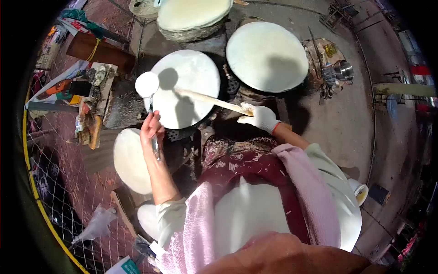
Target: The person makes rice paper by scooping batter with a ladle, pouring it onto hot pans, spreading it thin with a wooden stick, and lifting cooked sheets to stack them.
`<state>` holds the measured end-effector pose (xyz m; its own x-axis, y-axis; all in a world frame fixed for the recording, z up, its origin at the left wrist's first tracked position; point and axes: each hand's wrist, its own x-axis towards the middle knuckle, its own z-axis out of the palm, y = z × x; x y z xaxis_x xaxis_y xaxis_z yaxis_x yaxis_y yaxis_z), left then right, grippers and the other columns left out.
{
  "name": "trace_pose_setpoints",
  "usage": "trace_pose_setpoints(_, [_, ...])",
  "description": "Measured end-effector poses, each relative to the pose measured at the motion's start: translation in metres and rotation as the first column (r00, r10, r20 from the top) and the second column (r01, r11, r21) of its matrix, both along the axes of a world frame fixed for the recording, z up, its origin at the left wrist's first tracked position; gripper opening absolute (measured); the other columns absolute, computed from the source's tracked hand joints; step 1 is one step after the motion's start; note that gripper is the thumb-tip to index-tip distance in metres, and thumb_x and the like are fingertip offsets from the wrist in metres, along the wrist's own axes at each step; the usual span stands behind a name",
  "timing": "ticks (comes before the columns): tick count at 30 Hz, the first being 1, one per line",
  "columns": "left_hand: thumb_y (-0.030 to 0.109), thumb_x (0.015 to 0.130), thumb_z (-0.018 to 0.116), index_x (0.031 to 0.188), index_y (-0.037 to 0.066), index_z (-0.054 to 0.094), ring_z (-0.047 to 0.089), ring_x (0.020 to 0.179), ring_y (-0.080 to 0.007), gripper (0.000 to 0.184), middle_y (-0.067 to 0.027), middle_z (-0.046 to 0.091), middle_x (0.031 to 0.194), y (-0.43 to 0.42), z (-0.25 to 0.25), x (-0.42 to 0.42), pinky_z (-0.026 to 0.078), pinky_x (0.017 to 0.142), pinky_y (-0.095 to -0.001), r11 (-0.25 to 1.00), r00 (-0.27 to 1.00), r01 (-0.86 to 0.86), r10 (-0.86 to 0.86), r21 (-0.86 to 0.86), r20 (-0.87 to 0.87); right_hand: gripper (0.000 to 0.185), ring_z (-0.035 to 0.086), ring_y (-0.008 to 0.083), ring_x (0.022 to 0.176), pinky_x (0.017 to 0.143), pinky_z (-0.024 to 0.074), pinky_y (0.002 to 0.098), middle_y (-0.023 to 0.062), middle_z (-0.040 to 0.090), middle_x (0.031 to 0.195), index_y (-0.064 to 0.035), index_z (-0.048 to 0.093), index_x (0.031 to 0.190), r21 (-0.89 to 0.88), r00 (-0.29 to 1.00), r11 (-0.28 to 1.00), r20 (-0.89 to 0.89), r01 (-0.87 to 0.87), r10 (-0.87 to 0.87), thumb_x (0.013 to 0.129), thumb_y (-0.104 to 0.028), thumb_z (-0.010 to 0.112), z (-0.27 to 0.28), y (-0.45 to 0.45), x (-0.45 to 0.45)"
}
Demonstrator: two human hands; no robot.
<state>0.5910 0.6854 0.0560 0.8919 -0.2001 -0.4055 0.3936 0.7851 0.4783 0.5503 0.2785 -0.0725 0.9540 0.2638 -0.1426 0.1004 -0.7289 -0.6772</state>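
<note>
My bare left hand (153,127) is closed around the metal handle of a ladle (147,85). The ladle's round bowl looks full of white batter and hangs over the left edge of a round griddle (196,68) coated in white. In a white glove, my right hand (259,118) grips the end of a long wooden stick (212,99). That stick reaches left across the griddle; whether its far tip touches the white layer, I cannot tell. Shadows of the ladle and arm fall on the coating.
Another white-coated griddle (267,57) stands at the upper right, with a further white round (194,13) behind. A pale disc (131,160) lies lower left. A metal cup (343,71) and yellow bottle (330,49) stand right. Wood pieces (93,128) and wire mesh (59,201) lie left.
</note>
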Motion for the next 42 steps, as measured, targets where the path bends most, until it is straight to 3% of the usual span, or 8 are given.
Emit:
trace_pose_setpoints(5, [0.014,0.102,0.036,0.109,-0.014,0.048,0.042,0.039,-0.0043,0.031,-0.0027,0.050,0.071,-0.072,0.023,-0.049,0.031,0.043,-0.0221,0.974,0.985,-0.162,0.168,-0.157,0.029,0.101,0.055,0.0308,0.103,0.078,0.0513,0.0397,0.0150,0.052,0.113,-0.0242,0.021,0.150,-0.533,0.960,0.844,0.201,-0.058,0.193,0.069,-0.050,0.075,0.058,-0.096,0.047])
trace_pose_setpoints(11, [0.017,0.103,0.033,0.115,-0.016,0.041,0.044,0.039,-0.0051,0.036,-0.0048,0.052,0.072,-0.148,0.048,-0.097,0.026,0.040,-0.0219,0.878,0.945,-0.312,0.326,-0.362,-0.023,0.093,0.048,0.0317,0.119,0.088,0.0500,0.0414,0.0169,0.047,0.130,-0.0241,0.013,0.152,-0.531,0.868,0.748,0.046,-0.398,0.494,0.079,-0.033,0.070,0.024,-0.161,0.114])
trace_pose_setpoints(18, [0.018,0.104,0.026,0.120,-0.016,0.039,0.046,0.036,-0.0056,0.040,-0.0062,0.051,0.070,-0.195,0.068,-0.122,0.029,0.035,-0.0208,0.884,0.911,-0.407,0.412,-0.231,-0.027,0.058,0.066,0.0255,0.088,0.075,0.0546,0.0361,0.0092,0.063,0.113,-0.0237,0.027,0.148,-0.559,0.823,0.674,-0.027,-0.483,0.568,0.094,-0.028,0.048,0.014,-0.166,0.163])
trace_pose_setpoints(22, [0.017,0.104,0.028,0.117,-0.015,0.041,0.046,0.035,-0.0047,0.037,-0.0029,0.047,0.067,-0.200,0.076,-0.118,0.029,0.035,-0.0198,0.870,0.898,-0.436,0.439,-0.230,-0.041,0.042,0.067,0.0265,0.090,0.078,0.0546,0.0374,0.0111,0.065,0.114,-0.0163,0.052,0.132,-0.535,0.826,0.762,0.191,-0.366,0.531,0.091,-0.009,0.047,0.097,-0.166,0.206])
trace_pose_setpoints(25, [0.017,0.104,0.030,0.117,-0.014,0.041,0.045,0.035,-0.0034,0.036,-0.0013,0.047,0.068,-0.189,0.068,-0.113,0.029,0.035,-0.0195,0.885,0.901,-0.431,0.433,-0.175,-0.028,0.046,0.066,0.0233,0.087,0.077,0.0550,0.0342,0.0097,0.065,0.108,-0.0172,0.046,0.137,-0.334,0.439,0.839,0.735,-0.428,0.517,0.092,-0.010,0.049,0.125,-0.174,0.277])
trace_pose_setpoints(26, [0.017,0.103,0.031,0.117,-0.012,0.044,0.044,0.035,-0.0022,0.034,0.0003,0.046,0.068,-0.185,0.065,-0.112,0.028,0.034,-0.0185,0.894,0.904,-0.427,0.427,-0.138,-0.034,0.048,0.064,0.0261,0.095,0.084,0.0523,0.0353,0.0102,0.064,0.111,-0.0157,0.050,0.134,-0.466,0.729,0.815,0.415,-0.344,0.545,0.087,-0.005,0.054,0.168,-0.163,0.281])
trace_pose_setpoints(33, [0.016,0.102,0.038,0.110,-0.010,0.051,0.036,0.032,-0.0023,0.030,0.0020,0.044,0.064,-0.184,0.062,-0.110,0.030,0.032,-0.0165,0.928,0.929,-0.371,0.371,0.035,0.012,0.040,0.066,0.0278,0.092,0.071,0.0517,0.0362,0.0092,0.067,0.103,-0.0129,0.056,0.123,-0.684,0.394,0.617,0.482,-0.389,0.782,0.083,-0.007,0.061,0.348,-0.071,0.328])
trace_pose_setpoints(42, [0.016,0.098,0.048,0.103,-0.005,0.056,0.028,0.033,-0.0042,0.023,0.0007,0.041,0.063,-0.148,0.069,-0.080,0.020,0.032,-0.0194,0.933,0.937,-0.349,0.347,0.086,0.033,0.036,0.062,0.0179,0.072,0.065,0.0476,0.0293,0.0087,0.069,0.093,-0.0056,0.065,0.111,-0.013,0.874,0.983,0.455,-0.185,0.170,0.076,-0.011,0.069,0.432,0.001,0.423])
